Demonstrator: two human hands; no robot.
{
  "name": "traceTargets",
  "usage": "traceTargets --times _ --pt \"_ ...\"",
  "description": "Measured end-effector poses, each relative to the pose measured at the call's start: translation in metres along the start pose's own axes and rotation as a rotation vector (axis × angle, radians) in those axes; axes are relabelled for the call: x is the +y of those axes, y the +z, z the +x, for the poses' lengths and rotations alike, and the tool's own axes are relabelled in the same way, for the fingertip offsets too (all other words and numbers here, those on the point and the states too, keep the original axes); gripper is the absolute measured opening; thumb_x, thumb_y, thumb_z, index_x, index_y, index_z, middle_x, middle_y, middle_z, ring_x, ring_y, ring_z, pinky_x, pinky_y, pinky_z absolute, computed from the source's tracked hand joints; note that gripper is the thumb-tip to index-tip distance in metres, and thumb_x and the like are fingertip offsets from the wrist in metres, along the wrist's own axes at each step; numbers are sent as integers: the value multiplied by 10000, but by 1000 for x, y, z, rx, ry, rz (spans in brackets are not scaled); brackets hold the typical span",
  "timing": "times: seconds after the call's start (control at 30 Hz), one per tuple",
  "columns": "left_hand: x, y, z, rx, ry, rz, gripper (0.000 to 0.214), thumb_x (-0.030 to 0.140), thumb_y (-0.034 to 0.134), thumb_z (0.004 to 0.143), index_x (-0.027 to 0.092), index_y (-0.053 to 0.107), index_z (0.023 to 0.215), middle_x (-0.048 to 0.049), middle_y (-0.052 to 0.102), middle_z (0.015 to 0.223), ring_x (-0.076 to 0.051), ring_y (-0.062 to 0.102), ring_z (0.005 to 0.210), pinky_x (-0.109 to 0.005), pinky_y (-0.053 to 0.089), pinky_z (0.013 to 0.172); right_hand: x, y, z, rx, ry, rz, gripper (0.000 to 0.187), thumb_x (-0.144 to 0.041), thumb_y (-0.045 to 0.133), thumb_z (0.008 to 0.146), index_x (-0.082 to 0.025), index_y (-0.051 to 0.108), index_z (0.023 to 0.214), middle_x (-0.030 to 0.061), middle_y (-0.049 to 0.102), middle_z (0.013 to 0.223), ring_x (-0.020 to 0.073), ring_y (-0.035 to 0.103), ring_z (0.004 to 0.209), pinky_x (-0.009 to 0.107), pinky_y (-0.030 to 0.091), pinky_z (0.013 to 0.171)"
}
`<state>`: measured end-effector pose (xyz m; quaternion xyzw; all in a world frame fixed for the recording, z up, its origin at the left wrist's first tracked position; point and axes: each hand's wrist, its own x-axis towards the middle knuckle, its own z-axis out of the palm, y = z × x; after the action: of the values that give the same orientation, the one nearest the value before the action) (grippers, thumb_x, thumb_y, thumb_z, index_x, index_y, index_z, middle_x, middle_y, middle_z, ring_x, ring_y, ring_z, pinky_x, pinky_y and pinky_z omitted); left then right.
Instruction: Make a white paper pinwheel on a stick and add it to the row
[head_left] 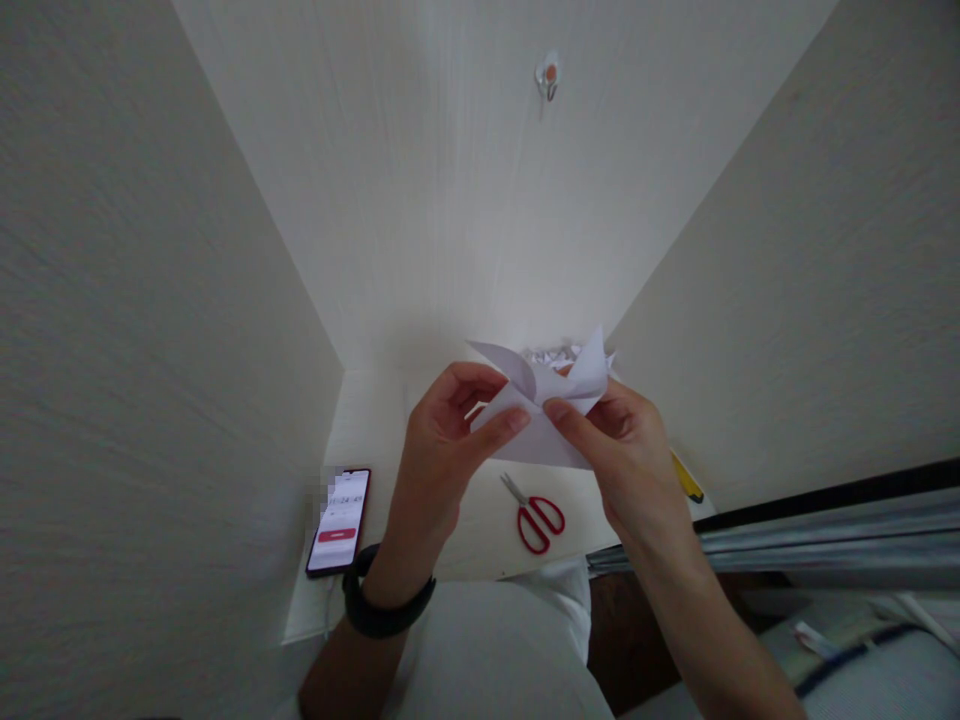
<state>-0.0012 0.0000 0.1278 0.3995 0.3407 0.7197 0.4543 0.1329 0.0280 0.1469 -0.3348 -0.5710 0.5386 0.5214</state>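
Observation:
Between my two hands is a white paper pinwheel (536,440), its corners curled in toward the middle and held up above the desk. My left hand (457,430) pinches its left side, thumb on the front and fingers partly hidden behind. My right hand (626,435) grips the right side, with the thumb pressed near the centre where the folded points meet. Below the paper, red-handled scissors (534,515) lie on the desk with their blades pointing up and to the left.
A lit phone (339,522) with a cable lies at the desk's left edge. Crumpled white paper (555,356) sits at the back, behind the pinwheel. A yellow object (686,478) is by the right wall. Walls close in on three sides; a hook (550,80) hangs on the back one.

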Motion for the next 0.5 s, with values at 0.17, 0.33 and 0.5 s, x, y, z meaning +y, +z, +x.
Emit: traceTargets --times 0.17,0.33,0.5 --pt "1 -1 0 -25 -57 1 226 195 791 660 203 622 810 19 667 803 -100 614 720 -203 498 650 0 0 1 4 -8 -28 132 -282 728 737 -253 716 866 -2 754 908 185 693 852 307 554 781" --pt "6 1 -1 -37 -160 -63 190 205 773 667 194 625 786 11 684 789 -107 622 692 -209 501 628 1 0 0 1 -7 -15 124 -277 735 736 -253 719 857 -1 751 911 180 687 844 307 555 783" --pt "7 1 0 -80 -238 -131 165 207 779 674 175 635 746 13 686 742 -93 613 651 -197 493 609 2 0 0 -12 -9 7 117 -260 732 748 -258 727 865 -11 751 902 169 685 846 293 546 791"
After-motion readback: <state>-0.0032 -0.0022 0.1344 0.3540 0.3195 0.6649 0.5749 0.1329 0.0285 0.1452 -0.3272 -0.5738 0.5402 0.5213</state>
